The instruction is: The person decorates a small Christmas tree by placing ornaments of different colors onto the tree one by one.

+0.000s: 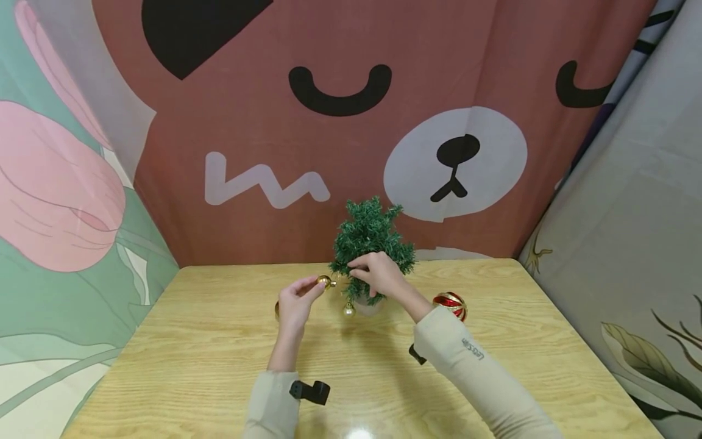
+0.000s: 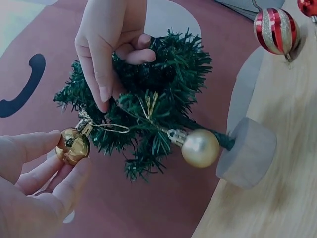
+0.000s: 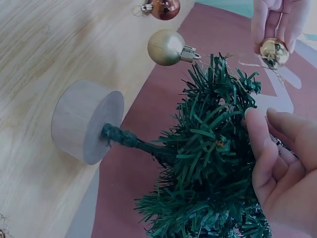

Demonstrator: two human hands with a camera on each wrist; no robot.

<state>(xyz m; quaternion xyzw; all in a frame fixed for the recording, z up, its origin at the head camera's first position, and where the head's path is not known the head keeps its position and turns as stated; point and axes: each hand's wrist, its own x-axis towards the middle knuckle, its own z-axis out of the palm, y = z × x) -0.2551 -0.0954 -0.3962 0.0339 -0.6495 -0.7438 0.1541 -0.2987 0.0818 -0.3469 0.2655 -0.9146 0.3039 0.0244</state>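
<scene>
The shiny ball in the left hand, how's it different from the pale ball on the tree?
The shiny ball is glossy like a mirror; the pale ball has a softer, satiny look.
The shiny ball is a deeper gold, while the pale ball is a lighter, creamier gold.
The left hand pinches the shiny ball, but the pale ball hangs from the tree.
Both are round and gold-coloured.

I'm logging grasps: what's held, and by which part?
Left grip: shiny gold ball, pinched by its round body. Right grip: at the green tree; whether it holds anything is unclear.
</scene>
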